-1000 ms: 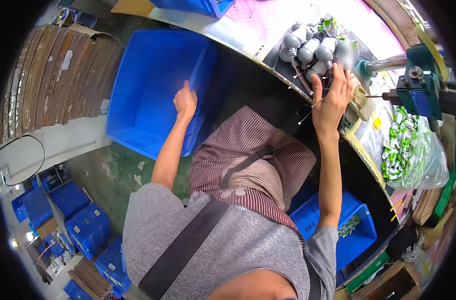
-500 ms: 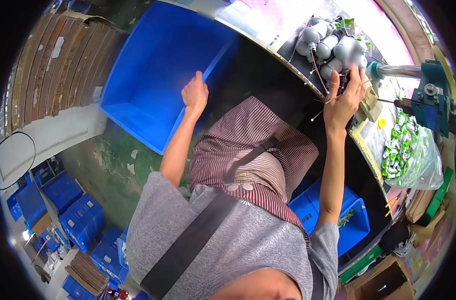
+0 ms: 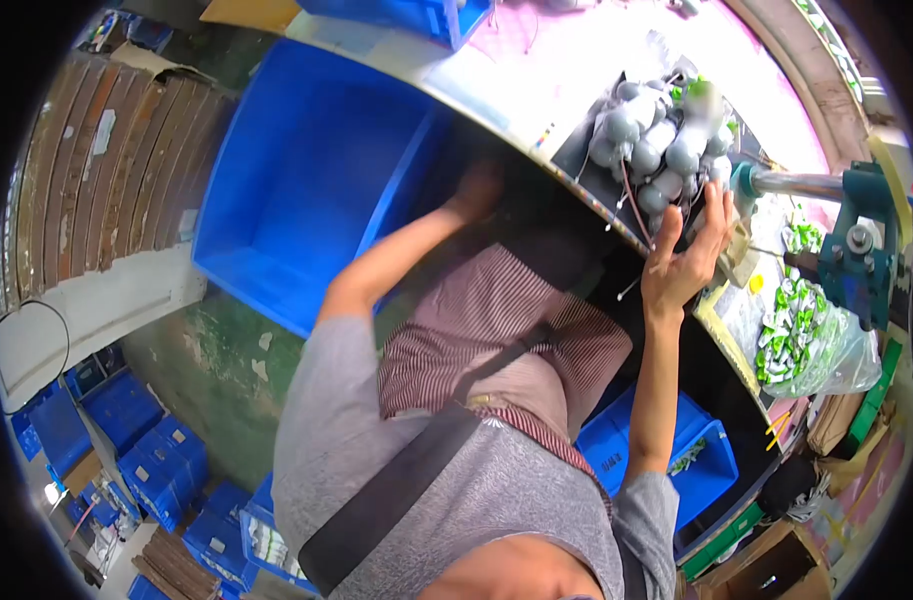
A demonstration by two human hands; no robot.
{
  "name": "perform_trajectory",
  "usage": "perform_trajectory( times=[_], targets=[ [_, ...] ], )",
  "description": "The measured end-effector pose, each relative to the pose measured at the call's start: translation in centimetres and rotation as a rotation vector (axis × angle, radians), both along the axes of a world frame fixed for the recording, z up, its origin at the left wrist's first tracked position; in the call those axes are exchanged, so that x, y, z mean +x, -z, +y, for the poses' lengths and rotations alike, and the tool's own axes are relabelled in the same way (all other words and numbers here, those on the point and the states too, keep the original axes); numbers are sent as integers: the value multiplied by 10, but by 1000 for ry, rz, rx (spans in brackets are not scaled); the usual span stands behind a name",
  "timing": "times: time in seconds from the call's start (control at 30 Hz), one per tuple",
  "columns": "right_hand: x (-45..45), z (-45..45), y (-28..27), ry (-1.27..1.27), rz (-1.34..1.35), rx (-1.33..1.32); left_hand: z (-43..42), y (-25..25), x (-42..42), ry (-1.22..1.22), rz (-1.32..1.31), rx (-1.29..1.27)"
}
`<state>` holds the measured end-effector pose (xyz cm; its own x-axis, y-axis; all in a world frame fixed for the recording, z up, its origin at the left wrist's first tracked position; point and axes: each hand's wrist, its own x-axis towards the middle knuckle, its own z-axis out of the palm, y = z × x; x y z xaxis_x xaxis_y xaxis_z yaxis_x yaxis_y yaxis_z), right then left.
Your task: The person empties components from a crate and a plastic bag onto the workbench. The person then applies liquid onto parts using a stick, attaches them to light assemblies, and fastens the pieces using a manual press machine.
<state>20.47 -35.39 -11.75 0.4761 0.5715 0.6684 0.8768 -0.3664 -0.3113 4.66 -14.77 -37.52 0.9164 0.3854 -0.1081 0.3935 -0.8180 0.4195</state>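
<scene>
My right hand [image 3: 686,262] is at the worktable's edge with its fingers apart, its fingertips beside a pile of grey, bulb-shaped parts [image 3: 648,150]. Thin wires with white tips hang from this pile over the edge. I cannot tell whether the fingertips touch the nearest part. My left hand [image 3: 479,190] is in the dark space below the table edge, just right of a big blue bin [image 3: 276,215]. Shadow and motion blur hide its fingers.
A teal metal press [image 3: 856,235] with a shiny bar stands right of the pile. Near it lies a clear bag of green-and-white pieces [image 3: 801,340]. Another blue bin [image 3: 716,460] is by my right elbow. Stacked brown boards [image 3: 106,160] and blue crates [image 3: 164,445] line the left.
My left hand has moved right, from the blue bin's rim into the shadow under the table. My right hand has shifted slightly, staying beside the grey parts. The view has tilted a little.
</scene>
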Motion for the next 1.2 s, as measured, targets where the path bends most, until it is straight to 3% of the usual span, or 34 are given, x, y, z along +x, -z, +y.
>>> perform_trajectory(
  times=[0.2,0.4,0.8,0.97,1.07,1.1,1.17,1.2],
  targets=[
    [0,-2,-3,28,46,-55,96,53,17,-378,333,-99],
    [2,4,4,36,37,-105,97,69,20,-338,362,-204],
    [2,2,4,18,63,-26,-16,70,-80,-221,387,-343],
    [1,0,1,12,45,21,-33,75,-14,-143,300,-619],
    [1,-1,1,10,45,44,-43,38,3,-172,9,-943],
    [0,-1,-1,6,42,68,-51,12,-9,-220,-150,-923],
    [2,-2,1,-7,52,97,-64,-103,-40,-302,-398,-507],
    [2,-4,1,-13,56,110,-72,-127,-56,-439,-559,-420]
  ],
)
